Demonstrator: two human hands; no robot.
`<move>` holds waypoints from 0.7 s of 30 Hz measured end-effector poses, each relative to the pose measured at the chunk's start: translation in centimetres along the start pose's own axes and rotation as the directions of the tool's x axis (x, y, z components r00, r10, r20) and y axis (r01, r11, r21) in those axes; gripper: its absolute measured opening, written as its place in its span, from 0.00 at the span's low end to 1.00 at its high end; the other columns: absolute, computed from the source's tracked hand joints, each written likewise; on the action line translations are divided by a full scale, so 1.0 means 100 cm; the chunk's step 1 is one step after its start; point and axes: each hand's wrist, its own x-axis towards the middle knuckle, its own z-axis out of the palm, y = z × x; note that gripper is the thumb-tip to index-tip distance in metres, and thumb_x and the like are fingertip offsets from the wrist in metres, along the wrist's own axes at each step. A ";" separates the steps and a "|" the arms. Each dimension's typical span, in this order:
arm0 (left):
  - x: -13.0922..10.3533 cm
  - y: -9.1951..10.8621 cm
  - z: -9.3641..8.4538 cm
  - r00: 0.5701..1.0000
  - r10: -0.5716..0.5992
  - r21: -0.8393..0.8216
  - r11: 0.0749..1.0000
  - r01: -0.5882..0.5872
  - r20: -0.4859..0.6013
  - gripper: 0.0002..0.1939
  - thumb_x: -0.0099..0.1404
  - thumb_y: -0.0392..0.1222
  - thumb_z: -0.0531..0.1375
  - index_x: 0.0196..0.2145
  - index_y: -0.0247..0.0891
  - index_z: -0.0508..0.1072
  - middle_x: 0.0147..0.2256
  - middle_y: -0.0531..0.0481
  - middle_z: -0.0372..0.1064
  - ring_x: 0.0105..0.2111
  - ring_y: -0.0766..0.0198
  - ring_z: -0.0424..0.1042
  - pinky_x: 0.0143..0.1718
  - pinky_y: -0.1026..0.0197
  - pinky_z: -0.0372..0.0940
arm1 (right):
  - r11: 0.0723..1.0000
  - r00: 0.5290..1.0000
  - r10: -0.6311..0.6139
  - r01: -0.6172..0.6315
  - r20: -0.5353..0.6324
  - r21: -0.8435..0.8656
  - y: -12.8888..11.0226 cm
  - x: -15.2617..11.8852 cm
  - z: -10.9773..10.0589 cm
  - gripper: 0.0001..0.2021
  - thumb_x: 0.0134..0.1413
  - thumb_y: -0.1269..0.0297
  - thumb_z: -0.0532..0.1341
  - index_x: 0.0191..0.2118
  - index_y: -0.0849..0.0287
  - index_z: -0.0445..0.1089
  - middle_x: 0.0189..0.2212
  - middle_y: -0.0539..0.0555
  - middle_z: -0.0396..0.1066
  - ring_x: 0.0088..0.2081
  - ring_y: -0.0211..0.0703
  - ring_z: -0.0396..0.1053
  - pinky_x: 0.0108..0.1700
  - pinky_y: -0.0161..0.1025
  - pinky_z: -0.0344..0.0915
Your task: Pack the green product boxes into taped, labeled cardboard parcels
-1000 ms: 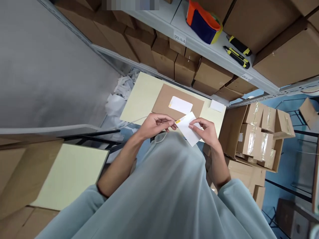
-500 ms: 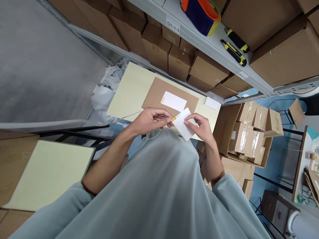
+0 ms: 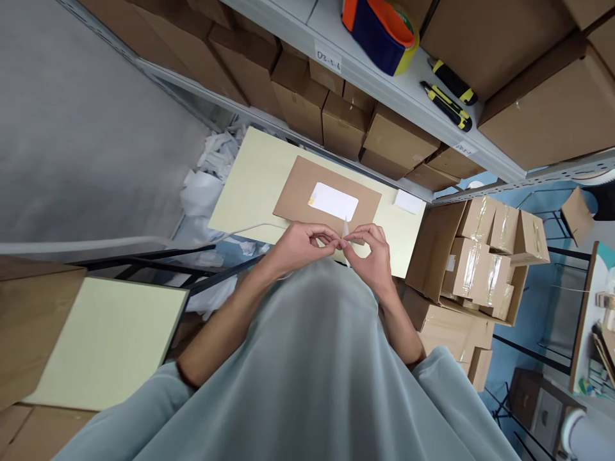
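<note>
My left hand [image 3: 307, 245] and my right hand [image 3: 371, 256] meet at the fingertips above the near edge of the pale yellow board [image 3: 254, 173]. A white card [image 3: 346, 227], seen almost edge-on, is pinched by my right hand. The left thumb and finger are pressed together beside it; what they hold is too small to make out. Beyond the hands a flat brown cardboard piece [image 3: 293, 189] lies on the board, with a white label [image 3: 335, 201] on it. A thin pale cable [image 3: 245, 228] runs in from the left towards my left hand.
A small white stack [image 3: 407, 202] lies at the board's right end. Above, a metal shelf [image 3: 307, 38] holds a tape dispenser [image 3: 379, 38], two cutters [image 3: 446, 105] and boxes. A large carton [image 3: 423, 256] of taped boxes stands to the right. White scraps [image 3: 211, 173] lie left.
The white card has turned from nearly face-on to edge-on. My right hand has moved left and down, and the fingertips of both hands have come together.
</note>
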 end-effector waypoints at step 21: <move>0.043 -0.074 -0.142 0.894 -0.151 -0.255 0.966 0.043 -0.422 0.18 0.53 0.61 0.69 0.28 0.44 0.77 0.28 0.49 0.81 0.30 0.54 0.80 0.30 0.59 0.73 | 0.974 0.953 0.205 -0.177 -0.224 0.141 -0.034 0.068 0.064 0.06 0.55 0.65 0.63 0.28 0.49 0.74 0.34 0.54 0.72 0.39 0.54 0.74 0.44 0.48 0.72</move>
